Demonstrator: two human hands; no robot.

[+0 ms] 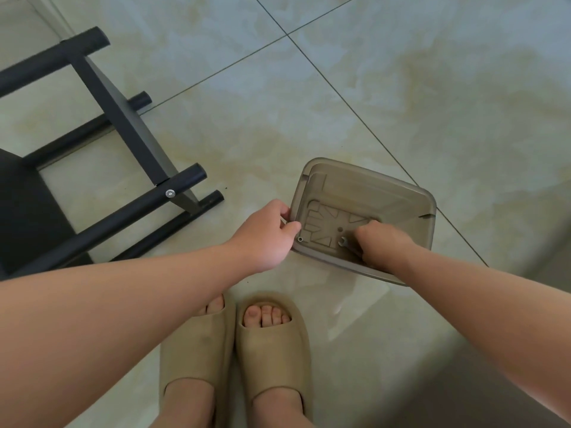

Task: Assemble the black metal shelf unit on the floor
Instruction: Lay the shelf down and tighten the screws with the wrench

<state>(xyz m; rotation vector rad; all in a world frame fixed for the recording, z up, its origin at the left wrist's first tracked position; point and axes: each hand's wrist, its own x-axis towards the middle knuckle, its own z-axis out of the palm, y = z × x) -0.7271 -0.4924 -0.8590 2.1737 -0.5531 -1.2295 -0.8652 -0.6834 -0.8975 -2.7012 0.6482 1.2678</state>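
The fingers of the right hand [383, 242] were curled round a small wrench [343, 241] inside a smoky translucent tub [370, 177], while the left hand [265, 236] pinched the tub's left rim, near a little metal ring [300, 239] on its bottom. Two tan slippers [273, 350] stood on the tiled floor [401, 88], and the black metal shelf unit [129, 131] lay there to the left, well apart from both hands.

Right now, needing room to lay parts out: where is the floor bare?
Bare floor beyond the tray and between tray and shelf frame. Crowded near the slippers: left hand grips the tray, right hand the wrench.
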